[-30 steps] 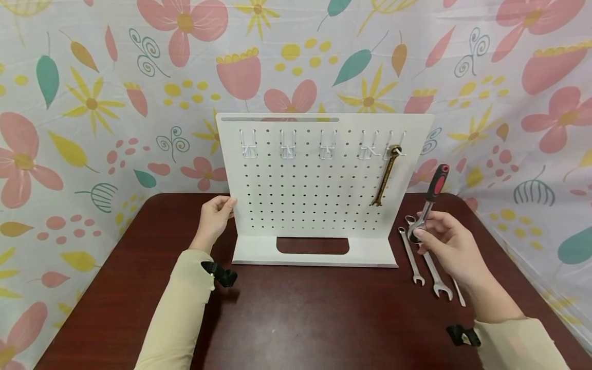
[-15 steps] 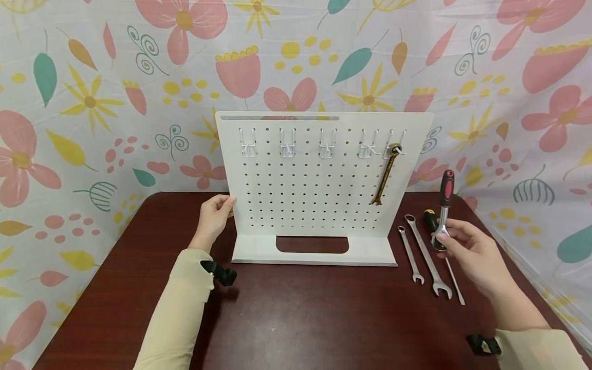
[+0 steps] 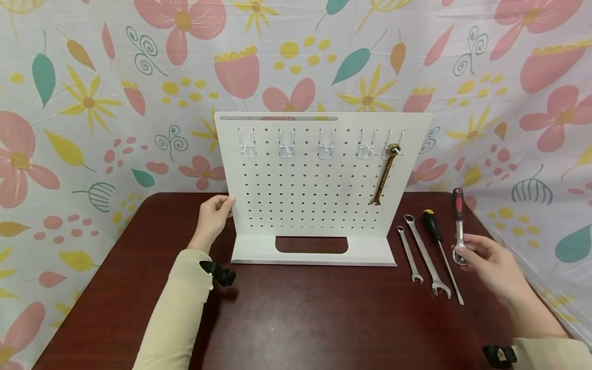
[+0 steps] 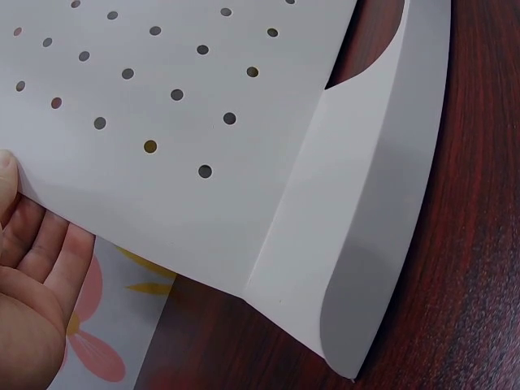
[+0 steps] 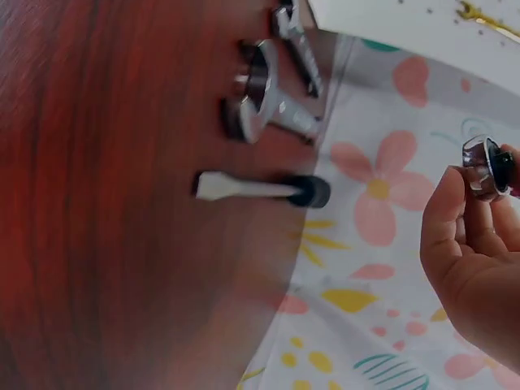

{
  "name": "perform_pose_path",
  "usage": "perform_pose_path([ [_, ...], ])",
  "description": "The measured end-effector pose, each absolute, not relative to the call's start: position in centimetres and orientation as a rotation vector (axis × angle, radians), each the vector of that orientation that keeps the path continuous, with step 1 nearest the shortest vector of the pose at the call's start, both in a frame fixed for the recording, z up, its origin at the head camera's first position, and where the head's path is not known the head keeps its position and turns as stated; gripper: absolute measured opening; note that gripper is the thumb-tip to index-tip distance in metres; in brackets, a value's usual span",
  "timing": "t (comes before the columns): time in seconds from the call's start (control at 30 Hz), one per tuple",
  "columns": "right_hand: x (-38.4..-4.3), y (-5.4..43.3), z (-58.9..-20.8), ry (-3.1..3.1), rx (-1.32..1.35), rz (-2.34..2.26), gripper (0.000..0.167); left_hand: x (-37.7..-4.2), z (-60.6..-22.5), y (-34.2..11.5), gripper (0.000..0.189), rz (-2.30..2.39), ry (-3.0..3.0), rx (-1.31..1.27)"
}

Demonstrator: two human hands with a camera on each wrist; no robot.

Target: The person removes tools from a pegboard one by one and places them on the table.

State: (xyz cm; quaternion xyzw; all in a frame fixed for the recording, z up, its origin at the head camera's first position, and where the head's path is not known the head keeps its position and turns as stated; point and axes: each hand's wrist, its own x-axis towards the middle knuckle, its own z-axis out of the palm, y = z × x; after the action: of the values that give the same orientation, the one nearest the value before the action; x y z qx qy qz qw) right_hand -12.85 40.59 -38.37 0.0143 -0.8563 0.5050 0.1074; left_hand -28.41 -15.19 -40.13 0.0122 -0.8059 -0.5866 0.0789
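My right hand (image 3: 497, 264) pinches a ratchet wrench (image 3: 459, 226) by its round metal head. Its black and red handle points up, to the right of the loose tools. In the right wrist view the ratchet head (image 5: 485, 166) shows between thumb and fingers. With thumb in front and fingers behind, my left hand (image 3: 214, 216) grips the left edge of a white pegboard (image 3: 300, 205); the left wrist view shows that hand (image 4: 36, 276) at the board's edge. A gold-coloured combination wrench (image 3: 385, 174) hangs from the rightmost white hook on the board.
Right of the board, a small combination wrench (image 3: 409, 255), a larger combination wrench (image 3: 426, 256) and a screwdriver (image 3: 432, 225) with a black and yellow handle lie side by side on the dark red table (image 3: 296, 318). Several white hooks (image 3: 287, 146) line the board's top. Behind hangs a flowered cloth (image 3: 296, 61).
My right hand has carried the ratchet wrench right and lower, away from the board and past the screwdriver, which now shows whole. The left hand has stayed on the board's edge.
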Motion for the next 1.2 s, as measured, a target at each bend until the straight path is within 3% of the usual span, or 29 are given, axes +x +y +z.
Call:
perform_pose_path([
  [0.1,-12.8,41.3,-38.7,-2.608,-0.029,1.394,0.021,-28.3,-40.1,-15.2,0.041,-1.764,-2.405,0.034],
  [0.3,-12.9,42.4,-39.2,-2.766,-0.180,1.234,0.056,-28.2,-40.2,-15.2,0.039,-1.747,-2.391,0.043],
  [0.57,-13.2,44.0,-40.1,-2.804,-0.309,1.267,0.035,-28.4,-39.9,-15.1,0.040,-1.753,-2.410,0.038],
  [0.77,-13.7,44.7,-40.5,-2.878,-0.388,1.219,0.059,-28.4,-40.0,-15.0,0.040,-1.746,-2.411,0.045],
  [1.2,-14.7,45.2,-41.1,-2.953,-0.474,1.168,0.057,-28.4,-39.8,-14.9,0.041,-1.757,-2.406,0.025],
])
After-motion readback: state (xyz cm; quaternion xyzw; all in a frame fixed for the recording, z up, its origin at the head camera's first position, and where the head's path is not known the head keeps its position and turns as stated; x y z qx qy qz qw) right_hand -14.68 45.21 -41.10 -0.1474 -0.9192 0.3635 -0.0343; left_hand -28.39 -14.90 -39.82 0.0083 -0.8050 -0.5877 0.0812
